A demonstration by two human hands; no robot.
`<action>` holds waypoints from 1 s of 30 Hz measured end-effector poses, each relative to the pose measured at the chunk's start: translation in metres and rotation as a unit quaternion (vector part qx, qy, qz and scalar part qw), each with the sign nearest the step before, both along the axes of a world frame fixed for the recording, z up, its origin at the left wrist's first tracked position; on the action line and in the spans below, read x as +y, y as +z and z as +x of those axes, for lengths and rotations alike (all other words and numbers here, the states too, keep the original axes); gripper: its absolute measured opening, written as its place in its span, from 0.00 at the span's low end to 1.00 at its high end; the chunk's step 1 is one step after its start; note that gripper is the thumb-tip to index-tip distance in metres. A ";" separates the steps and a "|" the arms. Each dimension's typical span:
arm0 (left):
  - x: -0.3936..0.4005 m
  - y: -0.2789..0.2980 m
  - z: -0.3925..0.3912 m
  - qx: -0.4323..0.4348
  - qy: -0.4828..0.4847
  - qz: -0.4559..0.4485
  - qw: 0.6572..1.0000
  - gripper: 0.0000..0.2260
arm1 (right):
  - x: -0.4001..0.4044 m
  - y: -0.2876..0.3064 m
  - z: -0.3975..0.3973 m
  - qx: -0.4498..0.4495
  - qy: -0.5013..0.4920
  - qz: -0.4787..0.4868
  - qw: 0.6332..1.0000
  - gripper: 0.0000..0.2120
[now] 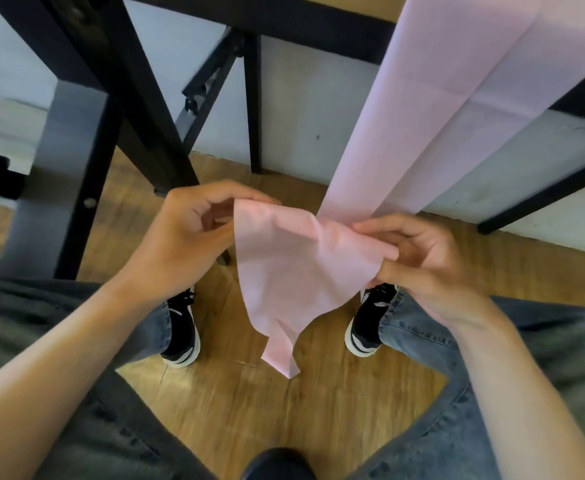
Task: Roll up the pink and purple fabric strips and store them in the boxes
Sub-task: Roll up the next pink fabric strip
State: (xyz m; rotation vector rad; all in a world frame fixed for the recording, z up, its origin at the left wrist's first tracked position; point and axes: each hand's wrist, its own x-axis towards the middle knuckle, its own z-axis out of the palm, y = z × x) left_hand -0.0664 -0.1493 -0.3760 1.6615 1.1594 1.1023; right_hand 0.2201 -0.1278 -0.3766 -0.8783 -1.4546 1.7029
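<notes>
A long pink fabric strip [433,109] hangs down from the table edge at the upper right toward my lap. Its loose end [294,271] droops between my two hands, down to a point above the floor. My left hand [183,233] pinches the strip's left corner with thumb and fingers. My right hand [422,261] pinches the right edge of the same end, fingers curled around the cloth. No purple strip and no box is in view.
Black table legs and braces [138,109] stand ahead on the left, and a black frame bar [543,195] runs at the right. My knees in jeans and black shoes [180,330] rest on the wooden floor [249,403]. A white wall [298,119] lies behind.
</notes>
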 end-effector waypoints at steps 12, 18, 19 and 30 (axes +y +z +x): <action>-0.013 0.003 0.001 -0.045 -0.040 -0.018 0.998 0.18 | -0.003 -0.005 -0.006 -0.031 -0.071 0.006 0.997 0.12; -0.012 0.002 -0.004 -0.054 -0.004 -0.014 0.998 0.16 | -0.004 -0.004 -0.006 0.036 -0.028 -0.007 0.999 0.09; -0.012 0.002 -0.005 -0.049 -0.003 -0.014 0.999 0.15 | -0.005 0.000 -0.007 0.039 -0.030 -0.009 0.999 0.09; -0.008 0.004 -0.013 -0.066 0.007 -0.018 0.998 0.12 | 0.000 0.001 -0.004 -0.002 -0.046 0.007 0.999 0.07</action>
